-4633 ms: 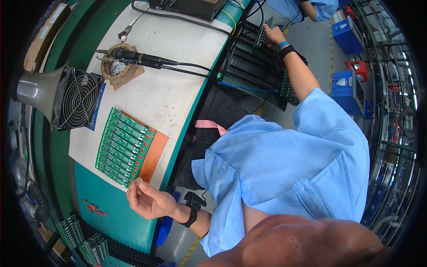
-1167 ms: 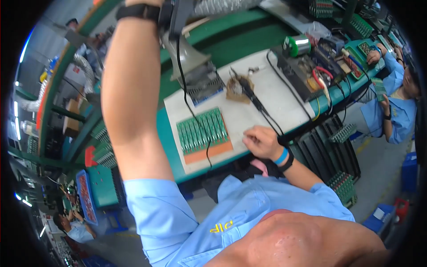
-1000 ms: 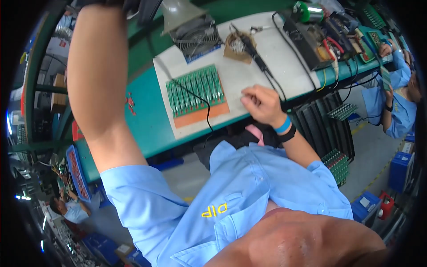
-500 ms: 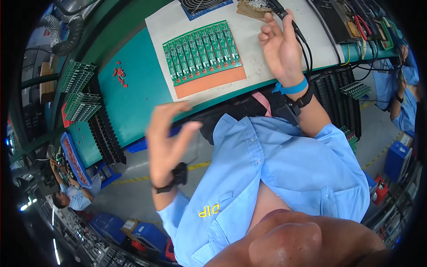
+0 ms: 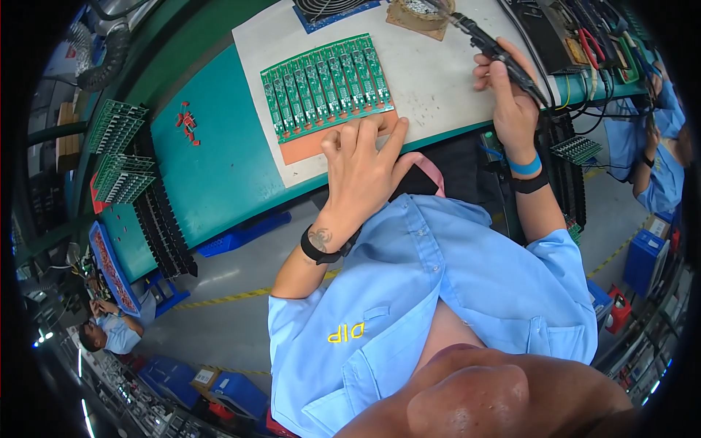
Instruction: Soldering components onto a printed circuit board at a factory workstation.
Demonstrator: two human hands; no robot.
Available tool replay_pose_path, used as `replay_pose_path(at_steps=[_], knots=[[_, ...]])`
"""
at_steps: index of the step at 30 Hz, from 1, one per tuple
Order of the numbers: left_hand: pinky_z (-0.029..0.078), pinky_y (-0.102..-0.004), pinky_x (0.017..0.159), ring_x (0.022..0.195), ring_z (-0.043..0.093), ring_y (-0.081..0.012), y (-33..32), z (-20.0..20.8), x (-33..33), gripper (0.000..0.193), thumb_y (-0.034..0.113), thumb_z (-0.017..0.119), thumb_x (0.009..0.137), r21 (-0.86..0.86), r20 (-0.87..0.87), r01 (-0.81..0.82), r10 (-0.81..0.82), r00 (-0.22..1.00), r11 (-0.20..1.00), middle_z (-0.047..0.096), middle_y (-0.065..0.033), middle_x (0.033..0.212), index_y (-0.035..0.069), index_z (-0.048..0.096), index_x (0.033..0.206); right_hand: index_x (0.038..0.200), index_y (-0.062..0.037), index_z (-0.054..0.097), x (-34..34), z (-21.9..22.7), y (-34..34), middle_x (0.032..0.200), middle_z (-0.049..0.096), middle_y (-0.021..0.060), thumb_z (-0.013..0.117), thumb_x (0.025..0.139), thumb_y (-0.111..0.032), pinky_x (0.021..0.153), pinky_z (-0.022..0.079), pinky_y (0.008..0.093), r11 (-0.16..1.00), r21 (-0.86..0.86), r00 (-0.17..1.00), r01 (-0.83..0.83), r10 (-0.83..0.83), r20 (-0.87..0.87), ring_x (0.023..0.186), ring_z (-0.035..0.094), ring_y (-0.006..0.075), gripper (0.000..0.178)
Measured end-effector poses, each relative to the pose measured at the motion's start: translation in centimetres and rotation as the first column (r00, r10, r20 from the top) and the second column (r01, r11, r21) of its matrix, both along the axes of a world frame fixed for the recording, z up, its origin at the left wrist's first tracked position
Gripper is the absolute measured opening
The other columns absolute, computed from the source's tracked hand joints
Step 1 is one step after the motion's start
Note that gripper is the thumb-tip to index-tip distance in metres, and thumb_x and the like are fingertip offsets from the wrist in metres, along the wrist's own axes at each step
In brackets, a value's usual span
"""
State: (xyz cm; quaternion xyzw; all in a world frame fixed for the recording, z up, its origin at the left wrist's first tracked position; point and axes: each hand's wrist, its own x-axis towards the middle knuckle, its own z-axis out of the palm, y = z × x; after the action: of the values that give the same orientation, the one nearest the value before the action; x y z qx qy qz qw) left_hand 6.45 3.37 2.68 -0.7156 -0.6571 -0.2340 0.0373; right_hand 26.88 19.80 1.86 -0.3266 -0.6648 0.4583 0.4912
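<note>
A panel of several narrow green circuit boards [image 5: 326,87] lies on an orange backing board [image 5: 301,151]. My left hand [image 5: 361,164] rests at the near edge of them, palm down, with its bent fingers spread and the fingertips touching near the panel's lower right part. What lies under those fingertips is hidden. My right hand [image 5: 517,109] is closed round the black handle of a corded soldering iron [image 5: 478,36], held above the table to the right of the panel. The iron points up and left, towards a round tin [image 5: 420,16] at the back.
White sheeting [image 5: 431,95] covers part of the green table [image 5: 212,160]. Small red parts [image 5: 187,124] lie on the left. Green boards stand in black racks [image 5: 157,212] beyond them. A fan [image 5: 328,9] is at the back; tools and cables crowd the right. Other people sit at both sides.
My left hand has moved right and forward from the air onto the near edge of the boards. My right hand has shifted right and now wraps the soldering iron, which has swung clear of the tin.
</note>
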Motion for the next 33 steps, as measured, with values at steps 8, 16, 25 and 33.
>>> replay_pose_path(at_steps=[8,16,25,33], knots=[[0.028,-0.042,0.091,0.112,0.048,-0.0224,-1.3,-0.2,0.3,0.044,0.04,0.08,0.081,0.041,-0.027,-0.069,0.07,0.997,0.997,0.058,-0.0021,0.117,0.013,0.073,0.115,0.14,0.0021,0.045,-3.1,-1.1,0.3,0.111,0.068,0.0178,0.056,0.106,-0.015,0.082,0.054,0.028,0.987,0.029,0.921,-0.157,0.157,-0.355,0.092,0.066,0.0168,0.04],[0.03,-0.0414,0.092,0.113,0.051,-0.0241,-3.3,2.1,-2.6,0.043,0.037,0.084,0.077,0.037,0.038,-0.121,0.12,0.992,0.992,0.061,-0.0026,0.117,0.014,0.074,0.113,0.129,0.0033,0.055,-1.4,0.8,-0.4,0.1,0.067,0.012,0.062,0.1,-0.011,0.083,0.051,0.0294,0.991,0.132,0.996,-0.031,0.02,0.084,0.089,0.065,0.0171,0.034],[0.03,-0.0494,0.109,0.129,0.048,-0.032,6.8,6.7,-7.0,0.049,0.026,0.085,0.077,-0.143,0.089,0.034,-0.021,0.996,0.989,0.056,-0.0091,0.139,0.016,0.071,0.122,0.12,0.0039,0.061,-0.2,2.3,-1.2,0.095,0.065,0.0115,0.067,0.092,-0.002,0.076,0.048,0.0297,0.968,-0.017,0.967,-0.252,0.252,0.041,0.083,0.061,0.0166,0.03],[0.024,-0.0518,0.117,0.138,0.042,-0.0329,9.4,6.2,-7.5,0.048,0.021,0.08,0.083,-0.293,-0.073,0.17,-0.2,0.977,0.941,0.048,-0.0092,0.151,0.024,0.069,0.129,0.111,0.0024,0.067,0.7,1.7,0.2,0.085,0.068,0.0129,0.077,0.074,0.004,0.064,0.05,0.0278,0.883,0.203,0.903,-0.424,0.394,0.174,0.071,0.065,0.0206,0.038]])
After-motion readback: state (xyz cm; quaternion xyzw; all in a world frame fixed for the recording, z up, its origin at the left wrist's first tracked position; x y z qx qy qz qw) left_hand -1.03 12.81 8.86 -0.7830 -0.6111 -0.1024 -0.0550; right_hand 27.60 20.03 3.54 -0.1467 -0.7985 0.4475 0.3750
